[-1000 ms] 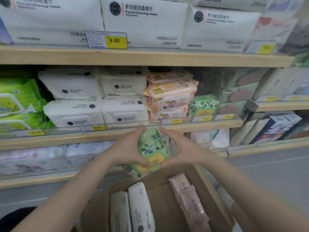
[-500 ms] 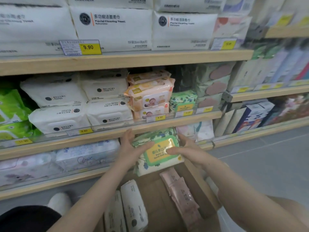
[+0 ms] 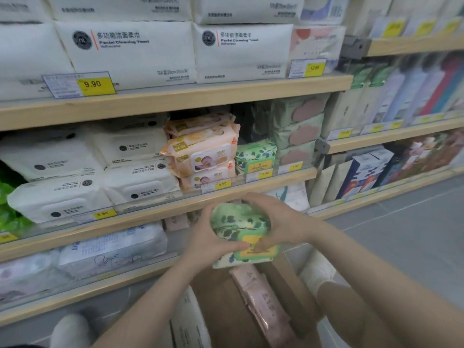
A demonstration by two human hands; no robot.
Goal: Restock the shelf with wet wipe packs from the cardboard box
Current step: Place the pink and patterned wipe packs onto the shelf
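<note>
The job is partly done. One green leafy pack (image 3: 256, 156) already sits on the middle shelf (image 3: 226, 194), with a dark empty gap above it. Both hands are wrapped around another green pack (image 3: 241, 229), the left hand (image 3: 213, 237) at its 9 o'clock side and the right hand (image 3: 281, 222) at its 3 o'clock side, thumbs pressed on its yellow label. This pack is in the air, just below the shelf edge and above the cardboard box (image 3: 226, 310). Pink packs (image 3: 263, 302) and a white pack (image 3: 190, 322) are still in the box, so more work is left. Half a second ago the pack faced flat and sat a bit lower. Now it is tipped up and nearer the shelf.
</note>
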